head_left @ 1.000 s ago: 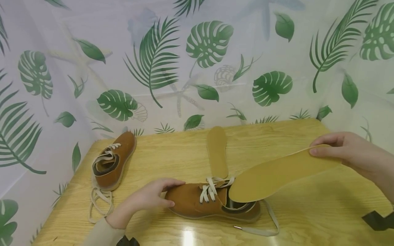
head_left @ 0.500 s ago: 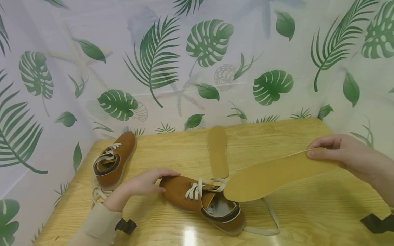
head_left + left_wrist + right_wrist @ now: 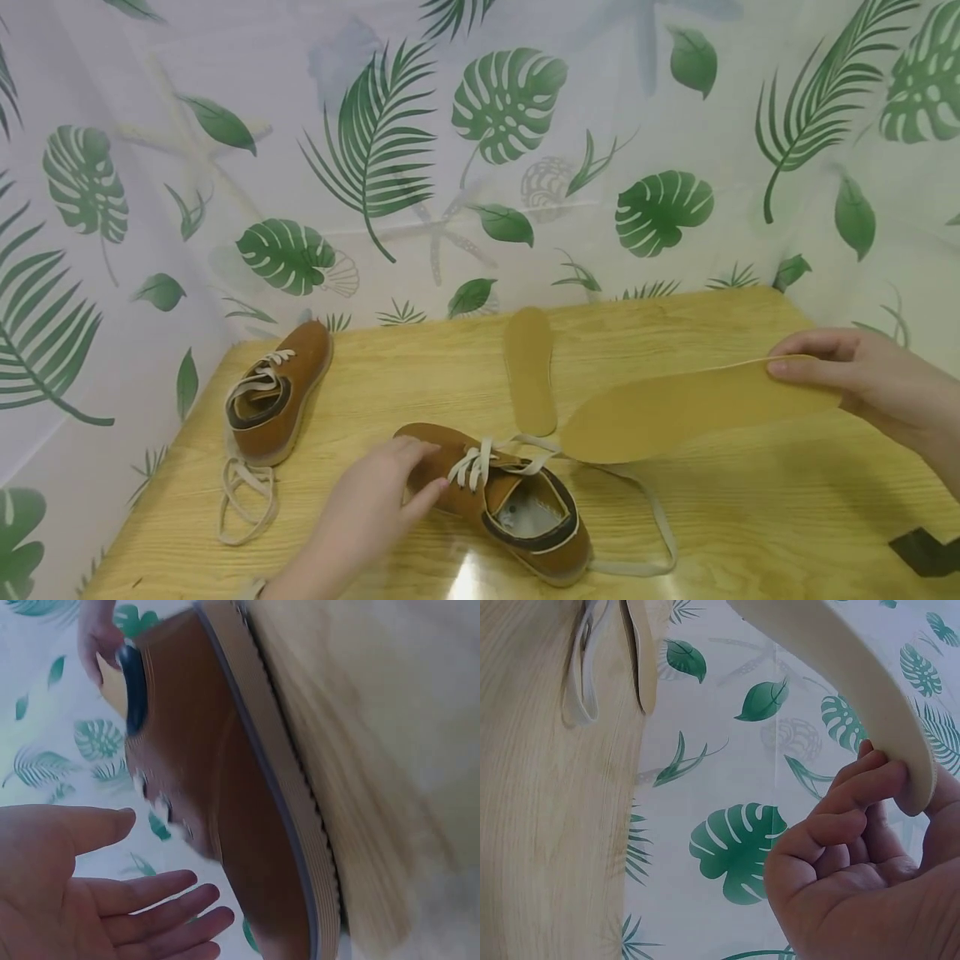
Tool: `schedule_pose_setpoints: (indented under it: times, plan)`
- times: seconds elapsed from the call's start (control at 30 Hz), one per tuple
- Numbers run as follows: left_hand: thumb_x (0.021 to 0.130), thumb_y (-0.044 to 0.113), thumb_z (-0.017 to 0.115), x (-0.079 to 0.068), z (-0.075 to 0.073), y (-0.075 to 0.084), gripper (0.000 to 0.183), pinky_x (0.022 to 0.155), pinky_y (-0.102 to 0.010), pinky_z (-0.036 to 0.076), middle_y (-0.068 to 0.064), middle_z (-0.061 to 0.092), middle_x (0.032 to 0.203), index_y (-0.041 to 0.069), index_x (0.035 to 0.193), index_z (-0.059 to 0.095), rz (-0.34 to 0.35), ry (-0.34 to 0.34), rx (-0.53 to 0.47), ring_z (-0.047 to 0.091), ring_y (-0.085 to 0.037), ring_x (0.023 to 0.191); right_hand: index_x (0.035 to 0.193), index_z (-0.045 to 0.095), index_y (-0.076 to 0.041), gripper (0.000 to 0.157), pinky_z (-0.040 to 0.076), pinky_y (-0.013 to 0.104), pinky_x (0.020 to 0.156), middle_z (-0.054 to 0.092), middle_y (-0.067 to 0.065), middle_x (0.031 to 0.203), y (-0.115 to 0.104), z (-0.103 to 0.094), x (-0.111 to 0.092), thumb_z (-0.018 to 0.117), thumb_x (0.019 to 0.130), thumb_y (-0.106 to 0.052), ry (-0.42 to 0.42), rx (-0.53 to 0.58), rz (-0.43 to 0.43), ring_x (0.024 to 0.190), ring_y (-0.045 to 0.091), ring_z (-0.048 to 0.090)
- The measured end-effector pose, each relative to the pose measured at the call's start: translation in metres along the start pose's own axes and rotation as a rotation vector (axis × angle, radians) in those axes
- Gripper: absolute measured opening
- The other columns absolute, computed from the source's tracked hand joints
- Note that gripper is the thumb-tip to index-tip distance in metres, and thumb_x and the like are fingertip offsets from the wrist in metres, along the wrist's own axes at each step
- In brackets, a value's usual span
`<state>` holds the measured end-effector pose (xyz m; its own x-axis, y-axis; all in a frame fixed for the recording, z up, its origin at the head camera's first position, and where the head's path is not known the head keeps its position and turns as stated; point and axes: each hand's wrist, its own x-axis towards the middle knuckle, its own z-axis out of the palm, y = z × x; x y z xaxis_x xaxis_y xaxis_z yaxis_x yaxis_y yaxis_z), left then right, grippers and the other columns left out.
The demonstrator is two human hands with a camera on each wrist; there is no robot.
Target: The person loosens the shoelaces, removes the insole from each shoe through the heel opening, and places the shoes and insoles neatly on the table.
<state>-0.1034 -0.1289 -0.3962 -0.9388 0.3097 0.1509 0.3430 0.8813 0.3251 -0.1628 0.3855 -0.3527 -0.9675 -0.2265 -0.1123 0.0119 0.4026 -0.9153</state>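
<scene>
My right hand (image 3: 870, 375) pinches one end of a tan insole (image 3: 690, 412) between thumb and fingers. That insole hangs slantwise above the table, its broad end close to the brown lace-up shoe (image 3: 504, 487). The right wrist view shows the insole (image 3: 847, 667) edge-on, rising from the fingertips. My left hand (image 3: 375, 492) is beside the shoe's toe. In the left wrist view this hand (image 3: 75, 900) has its fingers fairly straight, and a gap shows between it and the shoe (image 3: 240, 787). The shoe's opening faces up, showing a pale inner sole.
A second insole (image 3: 529, 367) lies on the wooden table (image 3: 420, 375) behind the shoe. At the far left sits the other brown shoe (image 3: 300, 367), with its loose lace (image 3: 258, 517) trailing forward. A lace (image 3: 663, 525) loops right of the near shoe. Leaf-patterned cloth (image 3: 555, 242) walls the table.
The shoe has turned, its heel swinging toward me and its opening coming into fuller view. My left hand has loosened from the toe and shifted nearer. The held insole has risen slightly.
</scene>
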Motion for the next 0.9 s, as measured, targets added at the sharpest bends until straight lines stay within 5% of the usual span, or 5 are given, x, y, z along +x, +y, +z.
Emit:
schedule_pose_setpoints:
  times: [0.2,0.47,0.7,0.9]
  plan:
    - [0.101,0.05,0.07,-0.009,0.008,0.019,0.051,0.097,-0.047,0.062,-0.009,0.074,0.126,0.006,0.127,0.073,0.048,0.0,0.033,0.071,-0.027,0.118,0.105,0.077,-0.037,0.03,0.021,0.076,0.097,0.06,-0.032,0.106,0.004,-0.002,0.0,0.054,0.113,-0.02,0.018,-0.018,0.023,0.101,-0.003,0.044]
    - [0.099,0.069,0.06,-0.006,0.016,0.034,0.072,0.085,-0.042,0.063,-0.008,0.073,0.109,0.002,0.123,0.073,0.102,0.056,0.238,0.069,-0.025,0.105,0.106,0.077,-0.037,0.03,0.022,0.078,0.097,0.059,-0.035,0.109,0.009,-0.004,0.001,0.054,0.113,-0.02,0.02,0.005,0.031,0.103,-0.007,0.044]
    - [0.091,0.08,0.061,-0.003,0.019,0.035,0.08,0.072,-0.037,0.061,-0.005,0.072,0.103,0.005,0.114,0.073,0.067,0.023,0.241,0.069,-0.022,0.096,0.107,0.077,-0.037,0.029,0.025,0.074,0.097,0.058,-0.035,0.11,0.011,-0.003,0.001,0.053,0.113,-0.021,0.023,0.005,0.035,0.104,-0.01,0.046]
    - [0.09,0.08,0.062,-0.002,0.021,0.036,0.077,0.065,-0.033,0.058,-0.003,0.07,0.097,0.006,0.109,0.074,0.084,0.062,0.265,0.068,-0.02,0.088,0.107,0.076,-0.039,0.028,0.027,0.073,0.098,0.059,-0.037,0.109,0.013,-0.001,0.001,0.053,0.113,-0.023,0.03,0.0,0.058,0.102,-0.013,0.048]
